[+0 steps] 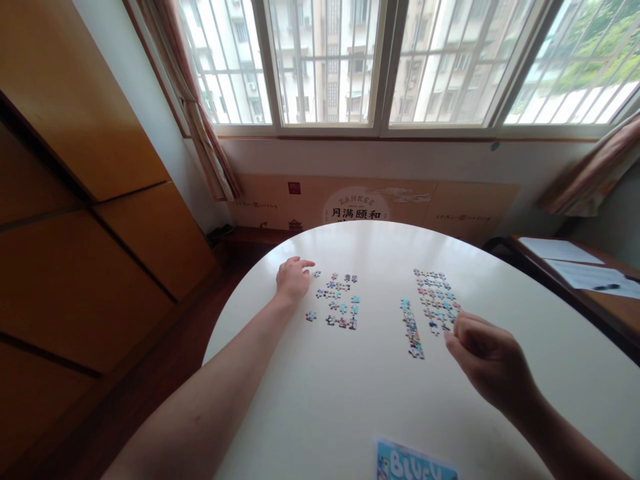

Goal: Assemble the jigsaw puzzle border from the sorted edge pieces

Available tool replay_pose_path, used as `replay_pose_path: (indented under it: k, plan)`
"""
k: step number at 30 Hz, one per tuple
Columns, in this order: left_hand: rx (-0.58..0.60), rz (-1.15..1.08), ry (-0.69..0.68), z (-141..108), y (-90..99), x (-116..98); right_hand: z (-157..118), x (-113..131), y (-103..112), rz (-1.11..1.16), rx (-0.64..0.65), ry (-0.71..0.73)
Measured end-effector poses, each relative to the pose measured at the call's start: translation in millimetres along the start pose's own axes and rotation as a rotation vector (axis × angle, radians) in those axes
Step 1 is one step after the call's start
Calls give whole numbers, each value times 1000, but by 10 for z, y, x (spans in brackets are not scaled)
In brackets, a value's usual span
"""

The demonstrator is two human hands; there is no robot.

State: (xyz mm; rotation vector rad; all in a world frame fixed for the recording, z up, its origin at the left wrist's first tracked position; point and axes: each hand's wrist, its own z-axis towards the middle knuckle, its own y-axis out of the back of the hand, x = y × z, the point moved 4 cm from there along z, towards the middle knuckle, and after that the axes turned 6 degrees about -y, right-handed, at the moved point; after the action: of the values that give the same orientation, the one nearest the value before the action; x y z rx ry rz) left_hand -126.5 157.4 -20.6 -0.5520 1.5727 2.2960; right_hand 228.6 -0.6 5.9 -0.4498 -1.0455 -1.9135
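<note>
My left hand point(294, 277) rests at the far left of the table with its index finger stretched out. A loose jigsaw piece point(317, 273) lies just beyond that fingertip. To its right are several scattered puzzle pieces point(342, 323), some joined in short rows. My right hand point(481, 345) is curled closed at the lower right edge of a block of puzzle pieces point(434, 292). Its fingertips are partly hidden, so whatever they hold cannot be made out. Left of that block lies a narrow joined puzzle strip point(412, 332).
Everything lies on a round white table point(370, 393). A blue "Bluey" picture box or card point(415, 461) sits at the near edge. On the right, a brown side table point(613, 303) carries papers point(593, 277). Wooden cabinets point(75, 280) stand on the left, and barred windows are ahead.
</note>
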Motion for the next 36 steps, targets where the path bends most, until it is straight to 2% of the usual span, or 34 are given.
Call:
replay_pose_path:
  k: [10, 13, 15, 17, 20, 26, 30, 36]
  plan:
    - [-2, 15, -50, 0, 5, -19, 17, 27, 6, -5, 0, 2]
    - [-13, 25, -73, -22, 86, -97, 9, 7, 10, -2, 5, -7]
    - [-11, 71, -135, -52, 194, -204, -4, -15, 13, 2, 10, -18]
    - [42, 150, -212, -93, 307, -324, -14, -33, 16, 7, 12, -25]
    - [219, 221, -228, -158, 407, -422, -17, -40, 14, 11, 8, -19]
    - [423, 232, -260, -240, 376, -476, -2, -23, 11, 3, 3, -26]
    - [480, 275, -268, -260, 322, -485, 5, -10, 11, 15, 1, -26]
    - [446, 249, -273, -247, 317, -500, 14, -4, -7, 11, 4, -24]
